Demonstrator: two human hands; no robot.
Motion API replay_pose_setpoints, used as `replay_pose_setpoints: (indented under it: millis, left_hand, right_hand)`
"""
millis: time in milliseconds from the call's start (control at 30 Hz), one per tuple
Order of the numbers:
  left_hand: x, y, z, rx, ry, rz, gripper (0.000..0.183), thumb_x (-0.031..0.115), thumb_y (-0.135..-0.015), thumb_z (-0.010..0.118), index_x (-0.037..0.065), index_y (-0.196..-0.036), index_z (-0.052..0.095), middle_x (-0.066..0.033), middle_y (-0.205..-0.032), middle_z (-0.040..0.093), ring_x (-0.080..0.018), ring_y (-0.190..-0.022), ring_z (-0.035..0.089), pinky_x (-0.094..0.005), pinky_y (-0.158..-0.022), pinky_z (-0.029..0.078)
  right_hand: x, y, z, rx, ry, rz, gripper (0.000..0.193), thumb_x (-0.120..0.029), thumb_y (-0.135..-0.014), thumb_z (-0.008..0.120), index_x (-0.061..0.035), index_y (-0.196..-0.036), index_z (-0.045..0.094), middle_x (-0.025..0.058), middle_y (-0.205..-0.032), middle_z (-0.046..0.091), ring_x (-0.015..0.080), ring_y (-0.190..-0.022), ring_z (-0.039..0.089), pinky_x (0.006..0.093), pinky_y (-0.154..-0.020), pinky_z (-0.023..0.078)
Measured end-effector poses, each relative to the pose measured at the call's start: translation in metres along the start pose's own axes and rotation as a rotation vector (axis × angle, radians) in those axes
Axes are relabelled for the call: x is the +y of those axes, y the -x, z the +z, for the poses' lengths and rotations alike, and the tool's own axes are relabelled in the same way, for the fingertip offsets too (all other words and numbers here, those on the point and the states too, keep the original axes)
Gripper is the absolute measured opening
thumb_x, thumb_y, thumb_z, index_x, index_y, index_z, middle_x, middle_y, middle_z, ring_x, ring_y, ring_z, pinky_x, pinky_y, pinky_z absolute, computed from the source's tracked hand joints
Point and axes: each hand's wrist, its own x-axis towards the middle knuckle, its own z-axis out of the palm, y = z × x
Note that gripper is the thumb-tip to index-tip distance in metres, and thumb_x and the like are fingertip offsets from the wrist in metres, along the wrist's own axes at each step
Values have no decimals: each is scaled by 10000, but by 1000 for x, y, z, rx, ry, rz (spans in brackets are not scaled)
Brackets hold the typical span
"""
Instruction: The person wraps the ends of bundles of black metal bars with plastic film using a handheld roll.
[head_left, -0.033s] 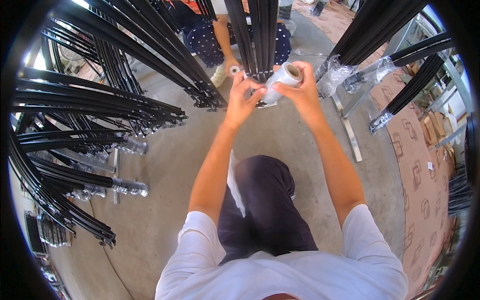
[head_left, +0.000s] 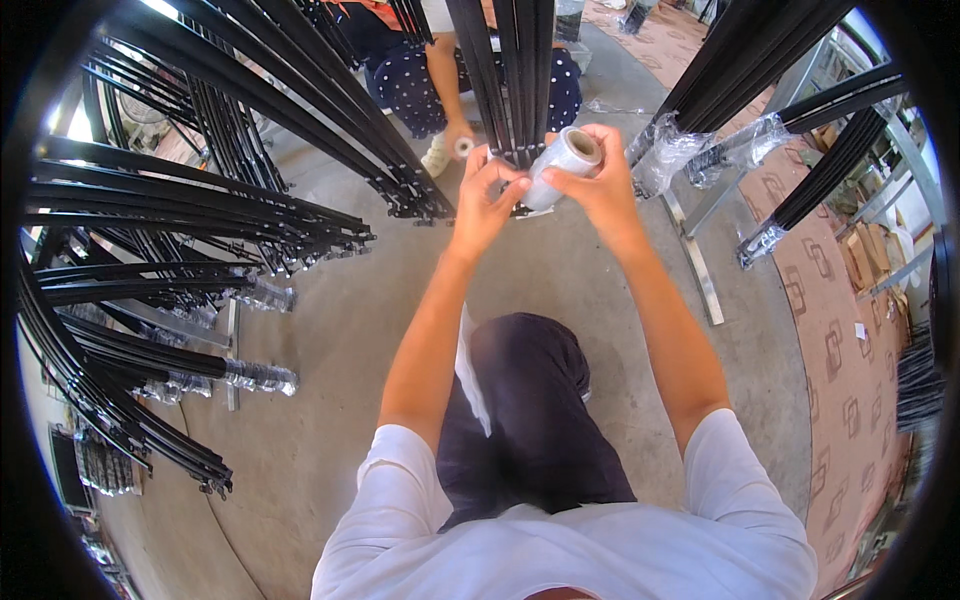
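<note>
The right hand grasps a roll of clear stretch film, its thumb laid along the near side and its fingers curled around the far side. The roll sits between the two hands, tilted, with the open end of its core facing up toward the right hand's fingers. The left hand is half curled just beside the roll's lower left edge, thumb and forefinger drawn close together (whether they pinch a film edge, I cannot tell). Directly beyond both hands, a bundle of slender black rods slants down, its lower end close behind the roll and partly hidden by it.

Past the left hand, a co-worker's hand is at a smaller roll, near the polka-dot trousers of that crouching person. To the left of the left hand, more black rods fan out in racked groups, some with film-wrapped ends. To the right of the right hand, a thick black bundle ends in crinkled clear wrap, with a metal bar on the concrete floor nearby. Below the hands is the wearer's bent, dark-trousered knee, a narrow white strip beside it.
</note>
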Motion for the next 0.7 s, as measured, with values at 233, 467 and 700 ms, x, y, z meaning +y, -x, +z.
replay_pose_setpoints:
  millis: [233,467,700]
  left_hand:
    - [14,4,10,137,-189,100,59,58,-786,550,13,-801,515,-165,-974,453,-299,-913,479,-339,-781,396]
    - [6,7,6,159,-168,109,241,248,-850,506,19,-777,490,-115,-844,448,-244,-807,451,-323,-737,364]
    - [20,11,2,90,-97,46,162,176,-823,538,20,-780,520,-114,-881,460,-232,-873,445,-316,-809,349]
  right_hand:
    - [-1,6,-5,-87,-38,149,696,-122,-619,732,-8,-1197,362,93,-1009,525,142,-896,514,275,-768,426]
    - [5,44,-25,-225,-681,365,642,-187,-697,654,17,-1227,355,172,-1124,502,263,-989,522,366,-897,400]
    - [4,55,-13,50,-1153,568,441,-286,-786,583,4,-1082,434,172,-1012,524,283,-921,525,395,-813,442]
